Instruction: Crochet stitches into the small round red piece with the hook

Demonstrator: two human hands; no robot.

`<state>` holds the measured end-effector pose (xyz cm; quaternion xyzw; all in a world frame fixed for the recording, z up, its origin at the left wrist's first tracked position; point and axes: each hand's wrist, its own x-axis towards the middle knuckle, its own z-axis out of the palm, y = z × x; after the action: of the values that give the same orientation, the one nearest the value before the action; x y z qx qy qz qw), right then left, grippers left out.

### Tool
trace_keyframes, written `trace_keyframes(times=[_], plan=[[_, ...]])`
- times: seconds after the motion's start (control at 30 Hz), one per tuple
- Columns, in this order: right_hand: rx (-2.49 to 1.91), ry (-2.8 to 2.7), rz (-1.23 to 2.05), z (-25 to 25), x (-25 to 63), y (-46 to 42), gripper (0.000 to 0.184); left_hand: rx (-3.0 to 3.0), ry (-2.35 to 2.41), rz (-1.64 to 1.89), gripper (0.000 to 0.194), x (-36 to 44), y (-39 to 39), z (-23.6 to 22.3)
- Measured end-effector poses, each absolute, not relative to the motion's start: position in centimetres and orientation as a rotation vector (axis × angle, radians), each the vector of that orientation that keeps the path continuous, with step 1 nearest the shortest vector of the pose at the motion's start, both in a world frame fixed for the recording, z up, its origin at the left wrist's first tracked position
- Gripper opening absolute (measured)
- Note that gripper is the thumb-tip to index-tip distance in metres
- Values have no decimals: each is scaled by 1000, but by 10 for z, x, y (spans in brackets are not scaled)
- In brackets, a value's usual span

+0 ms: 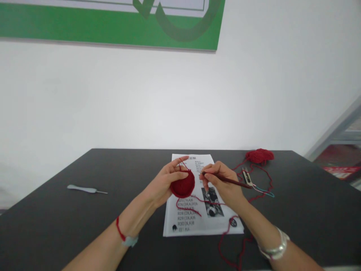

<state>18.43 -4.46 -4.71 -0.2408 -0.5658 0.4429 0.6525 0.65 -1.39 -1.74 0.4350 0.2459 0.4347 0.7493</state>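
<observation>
Cradling a small round crocheted piece [182, 184] of dark red yarn, the left hand [166, 180] curls its thumb and fingers around the edge, with the forefinger raised and a strand running up to it, near the centre of the frame. The right hand [222, 181] pinches a slim crochet hook [229, 181] with a dark wooden handle between thumb and forefinger, pencil-fashion, its tip just beside the piece. The piece looks light and soft, likely to give under pressure, so its edge seems the natural place to hold it, while the stiff hook is best taken by the handle. Loose yarn [239, 256] trails across the dark worktop [132, 177] to a ball of red yarn [259, 156] at the upper right of the worktop, near thread snips [247, 177] and a blue and pink thread [263, 193]. Beneath the hands lies a printed pattern sheet [203, 230] with a black-and-white photo [212, 201]; "R29 (3X,A)6" and "R30 (X,A)8" can be read, though the heading is too small to make out. A second crochet hook [84, 189] with a pale handle lies at the left of the worktop. A red string [120, 229] circles the left wrist and a silver bangle [275, 249] the right.
</observation>
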Motion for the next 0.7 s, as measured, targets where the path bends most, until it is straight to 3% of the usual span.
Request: trace_keyframes(times=[0.7], plan=[[-578,-1340,1321,-31,203,-50,18,1125,536,582,51,-15,-7,-10]])
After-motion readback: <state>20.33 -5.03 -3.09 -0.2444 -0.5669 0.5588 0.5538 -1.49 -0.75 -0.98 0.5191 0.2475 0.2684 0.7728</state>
